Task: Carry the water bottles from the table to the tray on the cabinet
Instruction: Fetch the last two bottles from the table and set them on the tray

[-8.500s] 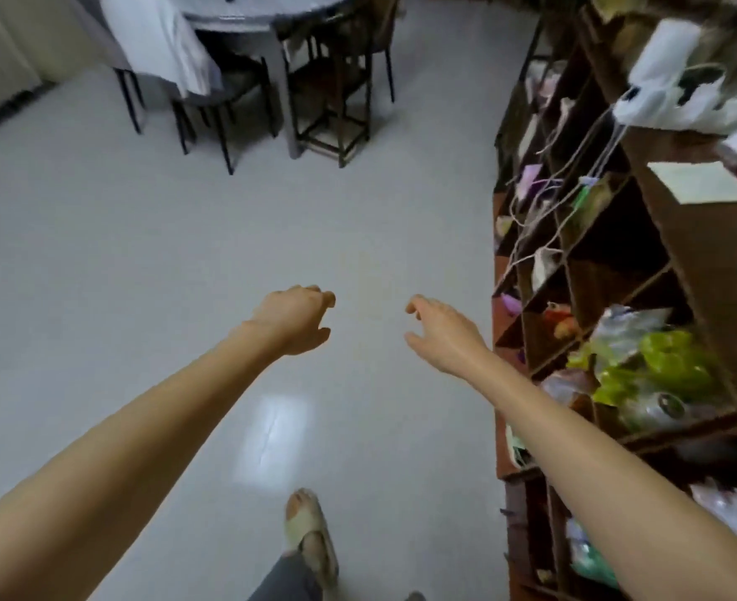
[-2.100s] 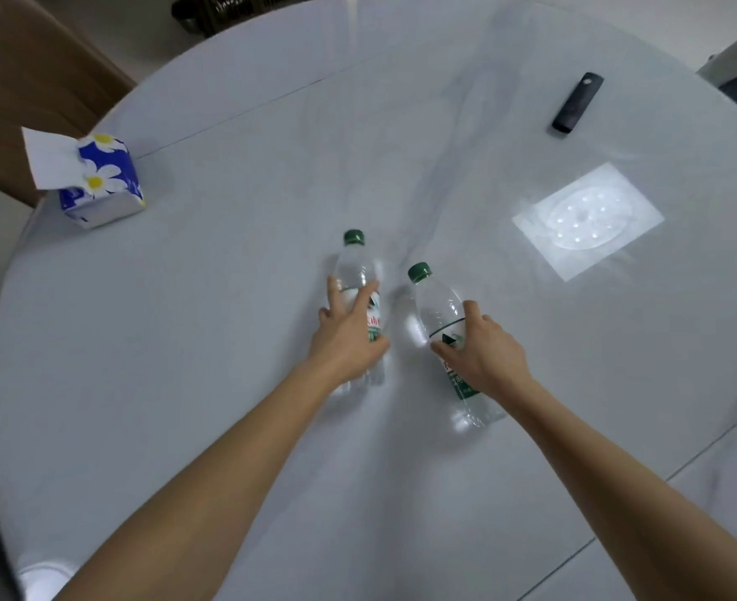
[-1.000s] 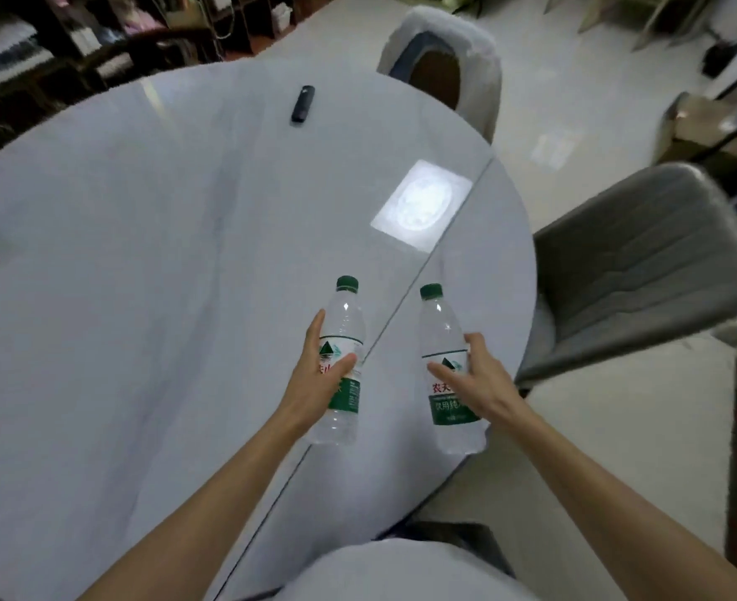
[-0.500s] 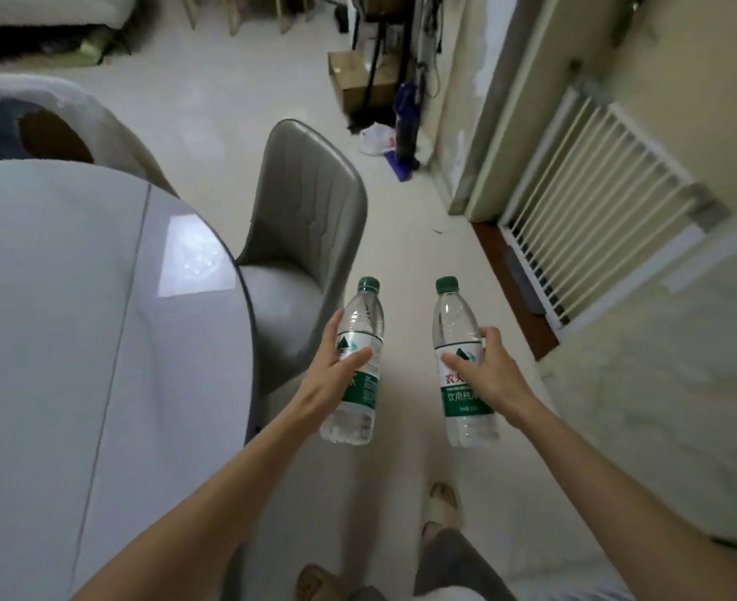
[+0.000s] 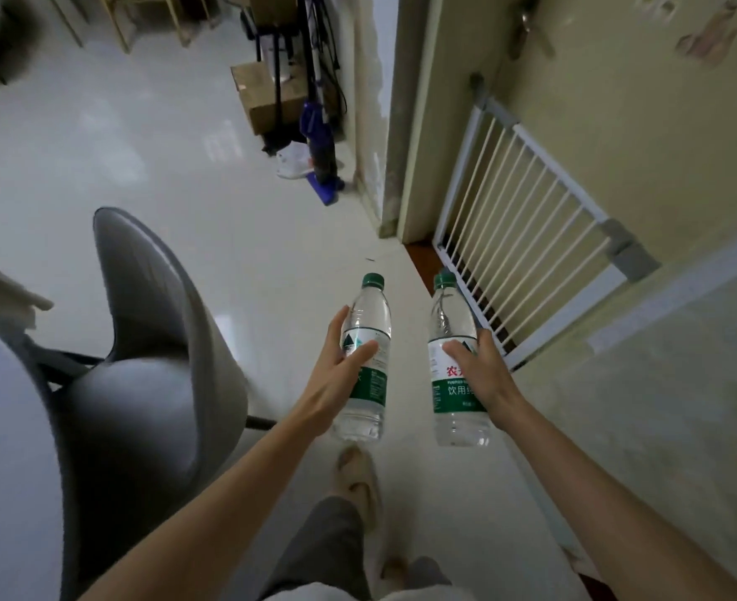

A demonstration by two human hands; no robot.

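I hold two clear water bottles with green caps and green labels upright over the floor, side by side. My left hand [image 5: 335, 375] grips the left water bottle [image 5: 368, 336] around its label. My right hand [image 5: 483, 370] grips the right water bottle [image 5: 451, 336] the same way. The round white table [image 5: 2, 448] shows only as an edge at the lower left. Neither the tray nor the cabinet is in view.
A grey chair [image 5: 150, 340] stands close on my left, against the table. A white barred gate [image 5: 518, 219] leans at a doorway on my right. A cardboard box [image 5: 267, 97] and a blue vacuum [image 5: 319, 149] stand by the wall ahead. My slippered foot [image 5: 358, 474] is on pale floor.
I have turned further away from the table with both bottles still in my hands. The chair and table have slid to the left, and the gate has come nearer on the right.
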